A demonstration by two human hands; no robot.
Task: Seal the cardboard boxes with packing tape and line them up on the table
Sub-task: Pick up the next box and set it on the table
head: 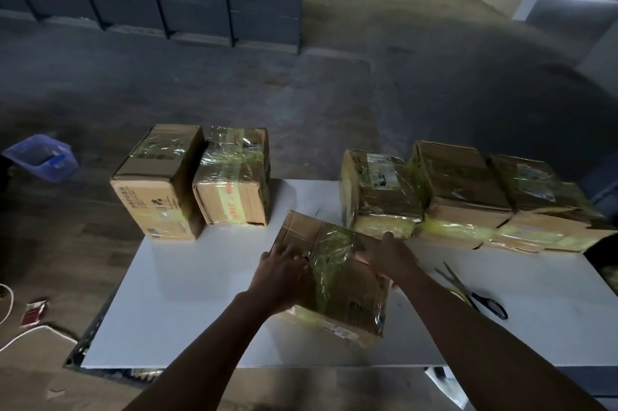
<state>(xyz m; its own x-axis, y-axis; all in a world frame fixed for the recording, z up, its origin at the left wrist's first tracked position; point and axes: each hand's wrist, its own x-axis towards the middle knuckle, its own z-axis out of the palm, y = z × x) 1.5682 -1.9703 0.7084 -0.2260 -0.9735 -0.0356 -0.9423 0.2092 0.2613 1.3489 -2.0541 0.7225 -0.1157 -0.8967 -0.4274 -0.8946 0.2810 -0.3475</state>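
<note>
Two bare forearms reach in from the near edge, and both hands are on one cardboard box lying askew on the near middle of the white surface. The left hand sits on the box's left side with its fingers bent at the edge of a shiny tape band. Whether they pinch a loose tape end or only press it down, I cannot tell. The right hand lies across the far right of the top, fingers fairly straight and pressed flat on the tape.

This looks like the sealing step near its end, with the tape being smoothed down. The next move probably calls for a firm two-sided hold to turn the box square and slide it into the gap in the far row.

Just right of the box lies one pair of scissors.

There are six boxes in all. Beyond the one in hand, two taped boxes stand touching at the far left. Three taped boxes sit side by side at the far right.
</note>
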